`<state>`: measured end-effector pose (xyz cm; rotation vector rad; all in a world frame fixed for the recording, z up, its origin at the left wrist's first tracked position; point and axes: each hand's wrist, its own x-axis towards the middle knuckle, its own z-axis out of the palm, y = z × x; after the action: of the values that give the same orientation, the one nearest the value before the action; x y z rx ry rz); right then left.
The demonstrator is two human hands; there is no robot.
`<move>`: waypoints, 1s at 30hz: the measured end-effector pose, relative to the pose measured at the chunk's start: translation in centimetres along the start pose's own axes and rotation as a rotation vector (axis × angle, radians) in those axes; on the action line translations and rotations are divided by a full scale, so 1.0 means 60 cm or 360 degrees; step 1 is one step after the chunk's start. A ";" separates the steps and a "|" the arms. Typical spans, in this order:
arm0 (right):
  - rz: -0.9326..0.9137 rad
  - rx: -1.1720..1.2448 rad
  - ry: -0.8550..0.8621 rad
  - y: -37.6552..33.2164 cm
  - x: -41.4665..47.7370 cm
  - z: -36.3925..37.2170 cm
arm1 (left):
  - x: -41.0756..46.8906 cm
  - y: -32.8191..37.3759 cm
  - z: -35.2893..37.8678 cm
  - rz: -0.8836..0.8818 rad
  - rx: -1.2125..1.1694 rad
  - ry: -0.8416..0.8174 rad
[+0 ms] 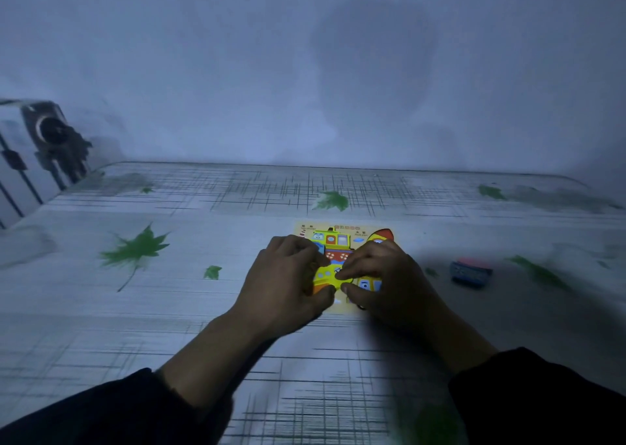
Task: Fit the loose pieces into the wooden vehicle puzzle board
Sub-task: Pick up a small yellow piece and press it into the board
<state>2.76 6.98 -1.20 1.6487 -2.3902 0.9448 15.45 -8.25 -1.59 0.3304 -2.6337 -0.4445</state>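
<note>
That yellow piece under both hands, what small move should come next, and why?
Probably press the yellow piece flat into the puzzle board. The left hand and right hand both pinch it over the board's lower part. A loose blue and pink piece waits to the right.

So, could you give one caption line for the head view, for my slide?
Both hands, left and right, press a yellow piece into the puzzle board; one loose piece waits at right.

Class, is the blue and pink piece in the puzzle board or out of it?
Out. The blue and pink piece lies on the tablecloth, right of the puzzle board, untouched.
</note>
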 end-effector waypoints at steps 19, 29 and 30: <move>0.0057 0.0030 0.0191 0.006 -0.008 -0.003 | -0.001 -0.002 0.004 0.0013 -0.0031 0.0019; 0.0088 -0.0162 0.0104 0.028 -0.017 -0.006 | -0.001 0.005 0.011 0.0043 -0.0010 0.0019; 0.0085 -0.0160 0.0107 0.029 -0.016 -0.006 | -0.001 0.005 0.011 0.0042 -0.0004 0.0016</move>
<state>1.56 8.37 -2.06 1.5015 -2.4060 0.8584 15.15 -7.78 -2.07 0.2958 -2.6241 -0.4362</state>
